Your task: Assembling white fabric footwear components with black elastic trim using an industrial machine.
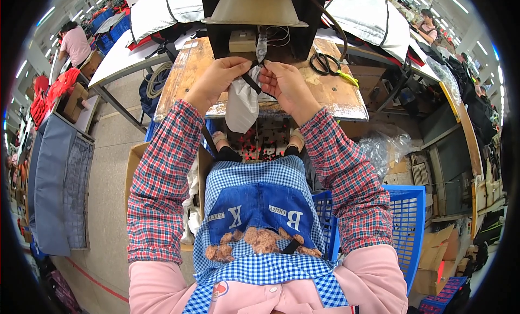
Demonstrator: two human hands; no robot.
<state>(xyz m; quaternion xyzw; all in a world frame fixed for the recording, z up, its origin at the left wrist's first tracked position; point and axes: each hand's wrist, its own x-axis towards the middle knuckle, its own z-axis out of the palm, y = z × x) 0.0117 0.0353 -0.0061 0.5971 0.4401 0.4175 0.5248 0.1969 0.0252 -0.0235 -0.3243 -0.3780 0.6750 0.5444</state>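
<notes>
Both hands are raised over the near part of a worn wooden table (187, 70), close together. My left hand (225, 76) is closed in a pinch on one part of a black strap (251, 83). Thumb and fingers of my right hand (286, 85) pinch the same strap a little to the right. From between the hands a white fabric piece (241, 109) hangs past the table's front edge; how it joins the strap is hidden by the fingers. Black-handled scissors (324, 63) with a yellow-green end lie on the table, right of my right hand.
A metal lampshade (253, 8) in a dark housing stands just beyond my hands. Below right is a blue plastic basket (409, 205); below left, a cardboard box (136, 159). White covered bundles (363, 16) lie on side tables. Other people (76, 43) sit farther off.
</notes>
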